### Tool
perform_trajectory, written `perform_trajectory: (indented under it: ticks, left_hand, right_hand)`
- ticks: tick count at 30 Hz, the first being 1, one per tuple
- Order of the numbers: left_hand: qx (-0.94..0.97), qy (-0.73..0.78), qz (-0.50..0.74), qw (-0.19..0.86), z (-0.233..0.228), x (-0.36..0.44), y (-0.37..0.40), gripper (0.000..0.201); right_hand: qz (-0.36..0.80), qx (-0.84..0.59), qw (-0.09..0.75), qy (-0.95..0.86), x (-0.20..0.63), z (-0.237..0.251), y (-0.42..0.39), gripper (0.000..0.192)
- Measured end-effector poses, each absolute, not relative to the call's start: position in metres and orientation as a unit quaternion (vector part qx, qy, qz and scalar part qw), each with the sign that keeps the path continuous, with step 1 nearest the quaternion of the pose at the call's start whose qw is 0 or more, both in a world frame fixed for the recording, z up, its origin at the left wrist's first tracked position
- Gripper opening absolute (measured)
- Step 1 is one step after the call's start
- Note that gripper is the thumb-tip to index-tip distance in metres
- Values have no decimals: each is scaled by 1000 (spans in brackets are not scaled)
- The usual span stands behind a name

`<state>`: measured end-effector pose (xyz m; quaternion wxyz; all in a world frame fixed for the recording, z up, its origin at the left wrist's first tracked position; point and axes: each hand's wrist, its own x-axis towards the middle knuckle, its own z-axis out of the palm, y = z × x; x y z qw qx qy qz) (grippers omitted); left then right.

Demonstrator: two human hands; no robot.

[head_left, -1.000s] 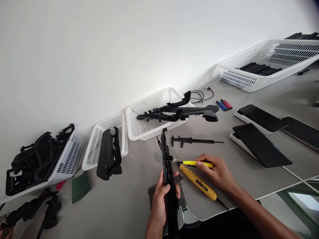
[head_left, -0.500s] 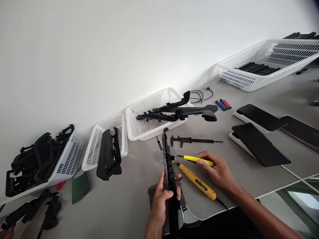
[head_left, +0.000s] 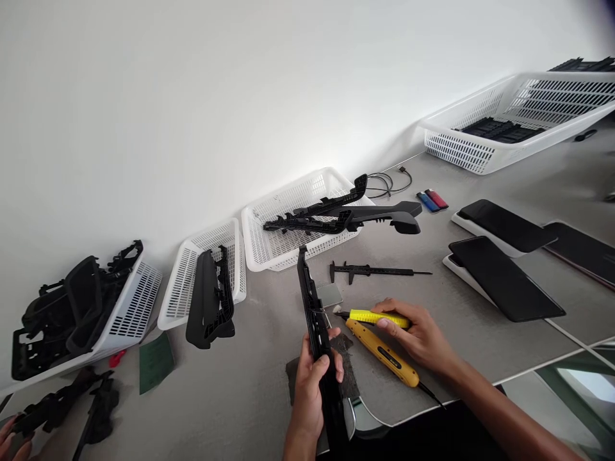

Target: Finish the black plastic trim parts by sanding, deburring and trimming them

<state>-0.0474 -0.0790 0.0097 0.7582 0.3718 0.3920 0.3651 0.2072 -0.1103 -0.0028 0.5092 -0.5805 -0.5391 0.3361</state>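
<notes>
I watched the upper end of the long black part (head_left: 313,310) swing left in the person's left hand (head_left: 310,387), so it leaned more, and more of the small grey plate (head_left: 330,294) beyond it came into sight. In the right hand (head_left: 420,333), the yellow-handled tool (head_left: 377,318) had rolled to show a broader side, its dark tip dipping lower than half a second before. At the lower left, more of a co-worker's hand (head_left: 15,443) had entered view.
</notes>
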Motion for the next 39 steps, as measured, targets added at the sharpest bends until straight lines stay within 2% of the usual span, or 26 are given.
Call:
perform_trajectory:
  ticks: [7, 14, 23, 30, 34, 39]
  left_hand:
    - [399, 390, 348, 753, 13, -44, -80, 41]
    - [384, 340, 329, 793, 7, -48, -80, 73]
    - [357, 330, 351, 800, -4, -50, -81, 68]
    - [344, 335, 352, 803, -3, -50, -79, 73]
    - [344, 340, 351, 802, -2, -50, -78, 74]
    - [345, 337, 351, 803, 0, -50, -77, 66]
  right_hand:
    - [293, -618, 501, -531, 206, -8, -106, 34]
    - [233, -656, 527, -487, 207, -7, -107, 41]
    - [234, -640, 536, -498, 208, -2, -108, 36]
    - [322, -610, 502, -521, 207, 4, -107, 36]
    - [336, -617, 490, -515, 205, 7, -107, 38]
    - [349, -617, 485, -513, 207, 11, -106, 45]
